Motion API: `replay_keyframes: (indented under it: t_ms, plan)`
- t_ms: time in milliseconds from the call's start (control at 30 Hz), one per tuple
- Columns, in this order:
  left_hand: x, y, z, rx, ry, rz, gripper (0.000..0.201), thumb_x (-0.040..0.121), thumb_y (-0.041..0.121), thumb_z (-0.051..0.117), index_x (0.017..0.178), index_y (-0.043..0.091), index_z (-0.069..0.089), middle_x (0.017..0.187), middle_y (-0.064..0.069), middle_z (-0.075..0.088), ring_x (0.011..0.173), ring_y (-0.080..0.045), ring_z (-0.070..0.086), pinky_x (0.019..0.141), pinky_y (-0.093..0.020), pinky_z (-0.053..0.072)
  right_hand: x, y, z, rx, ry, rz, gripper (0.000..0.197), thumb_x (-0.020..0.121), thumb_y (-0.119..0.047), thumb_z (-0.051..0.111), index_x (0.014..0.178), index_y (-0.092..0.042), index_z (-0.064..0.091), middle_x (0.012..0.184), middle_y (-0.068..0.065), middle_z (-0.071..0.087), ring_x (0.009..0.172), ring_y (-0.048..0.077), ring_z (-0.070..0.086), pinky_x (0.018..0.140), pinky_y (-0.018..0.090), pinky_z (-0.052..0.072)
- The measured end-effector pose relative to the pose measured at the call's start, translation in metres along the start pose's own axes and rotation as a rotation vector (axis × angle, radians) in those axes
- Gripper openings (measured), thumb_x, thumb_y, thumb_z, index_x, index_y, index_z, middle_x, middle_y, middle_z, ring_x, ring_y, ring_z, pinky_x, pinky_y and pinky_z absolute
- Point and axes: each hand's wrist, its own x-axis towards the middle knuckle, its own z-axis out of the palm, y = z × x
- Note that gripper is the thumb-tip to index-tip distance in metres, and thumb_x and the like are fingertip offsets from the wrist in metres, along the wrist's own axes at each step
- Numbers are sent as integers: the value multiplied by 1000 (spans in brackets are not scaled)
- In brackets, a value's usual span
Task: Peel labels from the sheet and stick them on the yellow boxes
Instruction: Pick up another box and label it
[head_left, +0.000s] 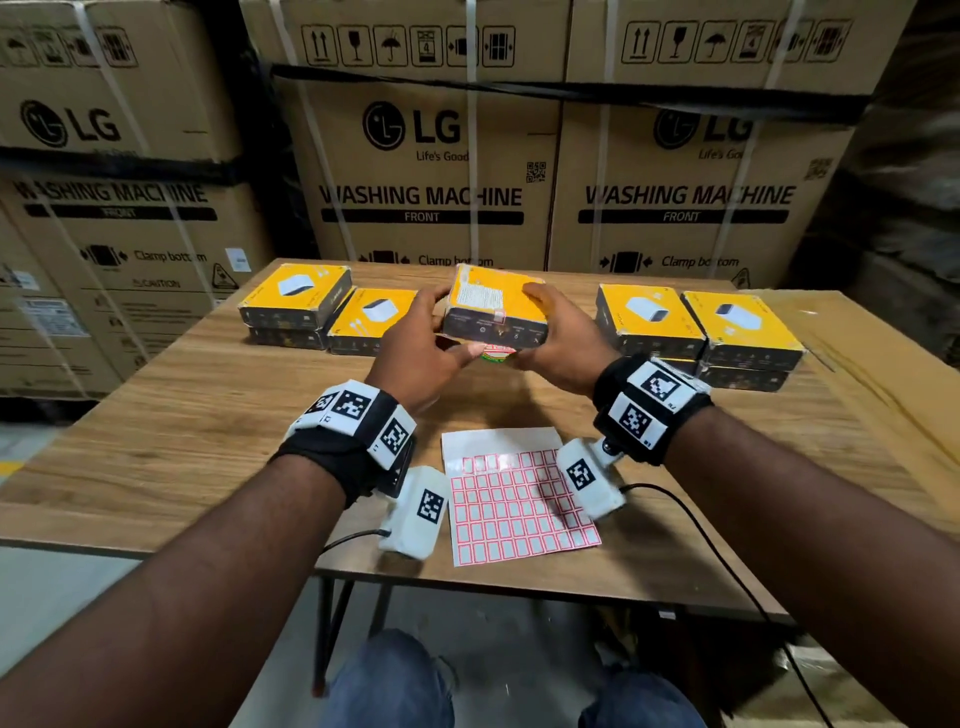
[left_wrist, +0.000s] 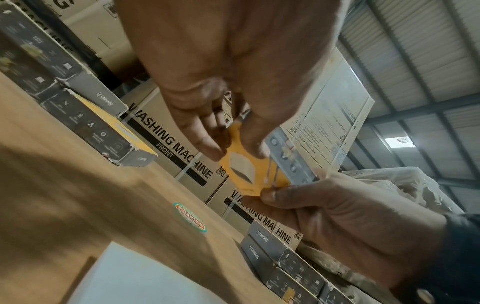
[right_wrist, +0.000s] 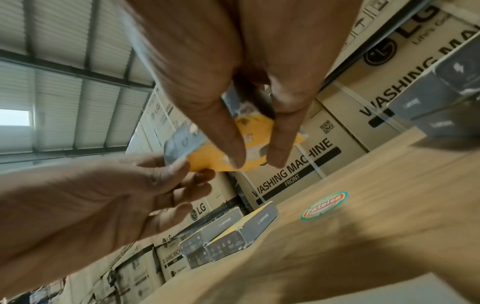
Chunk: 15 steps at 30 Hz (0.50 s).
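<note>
Both hands hold one yellow box (head_left: 496, 306) up above the middle of the wooden table (head_left: 208, 431), its printed back face up. My left hand (head_left: 423, 338) grips its left side and my right hand (head_left: 558, 332) grips its right side. From below, the left wrist view shows the same yellow box (left_wrist: 246, 170) between my left hand (left_wrist: 221, 115) and the right hand (left_wrist: 337, 216). The right wrist view shows the box (right_wrist: 249, 148) pinched under my right hand (right_wrist: 249, 115). The label sheet (head_left: 511, 501), white with red-framed labels, lies flat near the table's front edge, partly hidden by the wrist cameras.
Two stacks of yellow boxes (head_left: 293, 301) stand at the back left, and more yellow boxes (head_left: 743, 332) at the back right. A round coloured sticker (left_wrist: 191, 220) lies on the table under the held box. Large washing-machine cartons (head_left: 431, 171) wall the far side.
</note>
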Motion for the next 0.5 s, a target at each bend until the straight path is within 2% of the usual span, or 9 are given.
replay_keyframes:
  t_ms: [100,167,200,267,333,433,467,500]
  plan:
    - [5,2,-1,56,67,35,67,80,13,78,137,25,45,107,1,63,88,-15,66,83,-32,54,3,6,-2,172,94,27,69,70,-10,85,132,-15,56,124,2,64,104,20,66,91,41,56]
    - [9,0,-1,94,147,59,58,82,18,76,133,26,50,103,0,60,79,-12,59,79,-32,53,1,5,-8,423,122,35,48,76,-2,80,121,-6,63,114,7,69,81,24,72,75,44,61]
    - [11,-1,-2,117,172,69,55,83,21,75,132,27,52,107,-2,58,81,-11,57,80,-30,52,-2,2,-12,518,113,28,40,80,-1,76,118,-1,62,110,10,70,69,25,71,65,41,61]
    - [14,-4,0,124,164,88,52,84,28,73,132,29,52,119,-4,56,97,-11,57,89,-31,50,-7,-1,-18,562,97,15,32,88,-7,71,117,0,60,97,10,71,56,24,67,51,33,57]
    - [15,-3,4,64,71,62,56,84,34,71,135,31,46,127,-3,57,111,-16,58,96,-41,51,-10,1,-22,525,100,16,28,93,-21,67,115,-4,60,82,6,69,52,21,64,48,31,53]
    - [9,3,15,16,-147,-1,73,83,43,68,143,37,27,134,7,52,118,-20,58,93,-49,53,-7,14,-25,510,135,120,34,94,-44,61,100,-10,65,59,-3,63,49,17,59,49,32,51]
    - [7,6,20,-13,-205,-38,75,86,40,68,146,34,23,131,9,52,115,-22,60,89,-48,55,-5,20,-26,516,141,176,40,92,-50,60,96,-10,67,62,0,66,54,20,62,53,37,55]
    - [5,8,26,-66,-246,-84,74,89,34,67,148,30,23,127,9,54,109,-23,64,85,-47,57,-4,27,-26,523,138,231,47,90,-55,61,94,-8,69,71,7,70,63,26,66,62,44,58]
